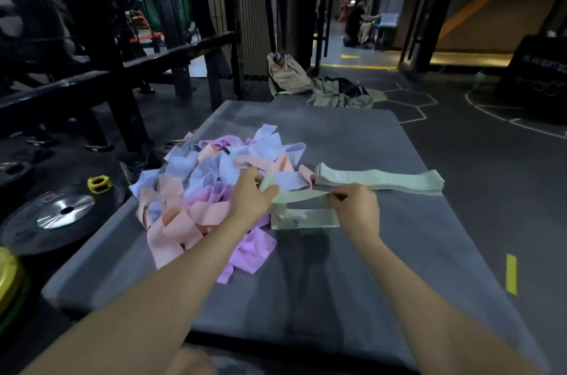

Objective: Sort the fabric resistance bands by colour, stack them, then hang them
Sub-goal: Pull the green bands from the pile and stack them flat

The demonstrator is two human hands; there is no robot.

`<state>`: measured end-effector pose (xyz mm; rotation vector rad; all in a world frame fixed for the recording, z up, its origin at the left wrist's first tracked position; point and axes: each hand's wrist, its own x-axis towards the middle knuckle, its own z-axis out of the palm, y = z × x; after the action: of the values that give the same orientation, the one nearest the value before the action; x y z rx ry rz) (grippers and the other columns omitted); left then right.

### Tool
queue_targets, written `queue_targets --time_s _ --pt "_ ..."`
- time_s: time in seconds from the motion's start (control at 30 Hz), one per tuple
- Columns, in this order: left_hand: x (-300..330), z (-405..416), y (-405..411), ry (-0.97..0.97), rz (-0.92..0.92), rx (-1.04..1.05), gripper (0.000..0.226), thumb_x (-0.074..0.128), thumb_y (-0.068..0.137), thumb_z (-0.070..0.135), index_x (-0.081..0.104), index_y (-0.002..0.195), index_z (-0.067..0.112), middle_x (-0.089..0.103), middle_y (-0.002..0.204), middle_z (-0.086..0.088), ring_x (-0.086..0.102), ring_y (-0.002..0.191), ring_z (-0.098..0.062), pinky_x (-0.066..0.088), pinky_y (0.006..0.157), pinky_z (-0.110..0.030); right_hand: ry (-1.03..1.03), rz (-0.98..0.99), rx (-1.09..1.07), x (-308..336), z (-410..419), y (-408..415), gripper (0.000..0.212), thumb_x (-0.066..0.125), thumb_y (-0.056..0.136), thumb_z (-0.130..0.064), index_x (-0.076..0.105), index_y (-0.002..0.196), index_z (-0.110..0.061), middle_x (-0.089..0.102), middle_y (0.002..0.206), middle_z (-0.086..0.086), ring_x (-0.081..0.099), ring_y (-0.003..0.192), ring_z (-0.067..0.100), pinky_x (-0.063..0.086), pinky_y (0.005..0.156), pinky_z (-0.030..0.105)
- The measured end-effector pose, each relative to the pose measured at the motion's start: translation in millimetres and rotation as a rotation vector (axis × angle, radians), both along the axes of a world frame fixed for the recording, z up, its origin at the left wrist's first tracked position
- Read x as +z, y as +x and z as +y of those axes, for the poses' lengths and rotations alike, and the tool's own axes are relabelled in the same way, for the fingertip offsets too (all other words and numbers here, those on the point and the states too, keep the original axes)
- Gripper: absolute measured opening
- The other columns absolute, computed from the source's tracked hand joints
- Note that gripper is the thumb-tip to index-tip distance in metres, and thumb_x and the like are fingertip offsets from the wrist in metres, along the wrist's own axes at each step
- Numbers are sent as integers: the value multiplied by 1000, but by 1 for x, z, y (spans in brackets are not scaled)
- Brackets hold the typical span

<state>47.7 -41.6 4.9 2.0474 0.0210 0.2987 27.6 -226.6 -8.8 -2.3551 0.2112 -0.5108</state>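
Green is the colour of the band (299,196) you hold up between your two hands, just above the grey mat (352,267). Your left hand (251,201) pinches one end of it, with the thumb on top and the fingers curled under. Your right hand (354,209) pinches the other end the same way. The lower part of this band hangs down in a loop and touches the mat. Just behind your right hand lies a neat stack of green bands (380,179), flat on the mat and stretching off to your right. To your left sits a big messy pile of bands (199,187) in pink, peach and pale blue, all mixed up. Your left hand is right at the edge of that pile. Beside the mat on your left, a black weight plate (58,215) lies flat on the floor, with a small yellow ring (98,183) near it. Far behind the mat, a tan bag (287,74) rests on the floor.
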Motion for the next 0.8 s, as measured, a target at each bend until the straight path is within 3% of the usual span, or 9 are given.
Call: queue_targets --time_s 0.1,0.17,0.23,0.33,0.47,0.57,0.67,0.8 --pt "-17 -6 -1 48 67 -117 35 57 91 33 38 67 16 42 67 2 40 64 -14 31 62 -28 -119 59 14 -22 0 3 14 53 79 -3 57 65 -2 53 72 16 47 65 26 30 50 32" --pt "-25 -10 0 81 128 -193 42 41 97 39 53 72 8 51 70 0 46 68 -14 37 71 -29 -167 130 94 -33 0 4 17 52 81 -1 68 82 -2 58 88 15 56 82 32 39 60 32" --pt "-34 -8 5 136 154 -195 40 40 99 31 65 86 3 62 89 -5 54 83 -17 40 82 -28 -176 148 155 -40 -2 4 21 50 78 1 70 86 0 60 90 17 55 87 35 43 68 32" --pt "-48 -4 13 281 73 -201 4 60 86 10 62 82 9 57 94 -4 52 82 -15 45 85 -31 -123 138 136 -44 -3 4 24 47 79 2 70 86 1 61 93 17 56 89 35 47 74 33" --pt "-60 -11 10 370 22 -104 11 67 78 9 62 87 12 55 102 -4 51 85 -15 32 70 -18 -77 64 42 -49 -11 5 30 48 84 6 70 102 -1 59 106 17 54 102 32 46 82 34" --pt "-66 -17 2 363 1 -59 20 69 81 20 61 97 11 51 115 -3 50 96 -15 29 73 -16 34 86 -49 -54 -18 4 27 49 86 5 67 105 0 58 111 15 57 101 31 48 86 37" --pt "-70 -18 -6 439 -53 30 36 73 78 22 58 109 12 45 128 1 46 114 -18 32 83 -20 113 104 -142 -51 -20 3 19 53 89 -4 60 107 -1 52 115 14 56 96 29 47 84 37" --pt "-68 -22 -9 405 -26 103 55 75 76 21 49 123 11 46 128 -4 45 117 -24 39 89 -32 136 126 -269 -45 -27 1 25 45 91 0 49 116 -2 41 124 13 44 82 22 44 81 37"
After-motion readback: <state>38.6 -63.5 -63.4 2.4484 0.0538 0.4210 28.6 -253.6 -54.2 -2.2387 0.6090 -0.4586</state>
